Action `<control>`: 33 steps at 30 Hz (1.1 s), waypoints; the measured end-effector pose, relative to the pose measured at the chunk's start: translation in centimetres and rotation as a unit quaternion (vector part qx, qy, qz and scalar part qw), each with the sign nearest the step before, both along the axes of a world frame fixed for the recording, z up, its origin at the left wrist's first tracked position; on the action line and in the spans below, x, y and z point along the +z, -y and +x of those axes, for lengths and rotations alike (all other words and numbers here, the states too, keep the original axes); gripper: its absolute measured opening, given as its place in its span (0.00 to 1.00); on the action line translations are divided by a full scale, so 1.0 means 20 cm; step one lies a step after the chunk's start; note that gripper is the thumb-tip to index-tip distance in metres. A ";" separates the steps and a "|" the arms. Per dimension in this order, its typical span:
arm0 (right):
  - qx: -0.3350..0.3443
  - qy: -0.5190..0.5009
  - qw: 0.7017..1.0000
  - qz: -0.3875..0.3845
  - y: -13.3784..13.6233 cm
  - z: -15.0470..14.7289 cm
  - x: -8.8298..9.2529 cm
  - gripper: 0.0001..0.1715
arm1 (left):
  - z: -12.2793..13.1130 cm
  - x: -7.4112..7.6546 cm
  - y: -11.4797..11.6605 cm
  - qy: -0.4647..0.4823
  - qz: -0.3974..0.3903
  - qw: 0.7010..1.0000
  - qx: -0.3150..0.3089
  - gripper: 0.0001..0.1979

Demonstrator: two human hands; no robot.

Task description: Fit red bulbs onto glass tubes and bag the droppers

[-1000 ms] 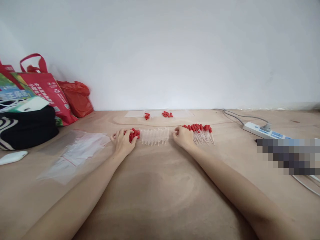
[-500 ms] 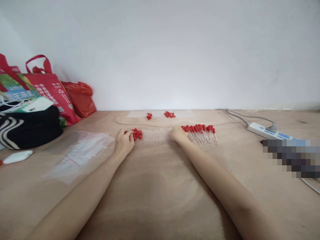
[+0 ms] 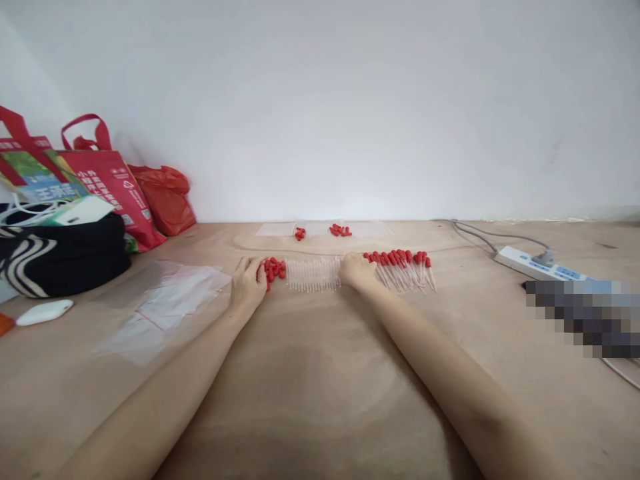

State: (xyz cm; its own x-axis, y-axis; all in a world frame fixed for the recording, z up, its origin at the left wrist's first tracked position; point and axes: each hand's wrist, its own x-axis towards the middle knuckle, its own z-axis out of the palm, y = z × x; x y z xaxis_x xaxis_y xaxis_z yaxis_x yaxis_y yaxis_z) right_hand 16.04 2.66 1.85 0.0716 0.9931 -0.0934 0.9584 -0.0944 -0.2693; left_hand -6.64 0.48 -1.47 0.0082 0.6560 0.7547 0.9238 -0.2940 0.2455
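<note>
My left hand (image 3: 248, 283) rests at the left edge of a small pile of red rubber bulbs (image 3: 275, 268), its fingers curled against them; what lies under the fingertips is hidden. Beside the pile, thin clear dropper tubes (image 3: 314, 275) lie side by side in a row. At the right end of this row is my right hand (image 3: 357, 271), closed, with its fingertips turned away and whatever they grip out of sight. Just right of it lie several droppers (image 3: 399, 267), clear tubes with red bulbs on their far ends.
Clear plastic bags (image 3: 165, 307) lie at left, near a white case (image 3: 45, 312), a black striped pouch (image 3: 65, 257) and red bags (image 3: 107, 187). Flat bags (image 3: 275, 229) with more red bulbs (image 3: 340, 231) are by the wall. A power strip (image 3: 530, 263) is at right.
My left hand's fingers have curled in closer around the bulb pile. The right hand has barely moved at the row's end. The view has shifted slightly.
</note>
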 end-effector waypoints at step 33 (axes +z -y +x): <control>0.359 -0.072 0.878 0.310 0.39 0.41 -0.24 0.10 | 0.40 -0.01 0.32 -0.030 -0.185 0.932 -0.311 0.08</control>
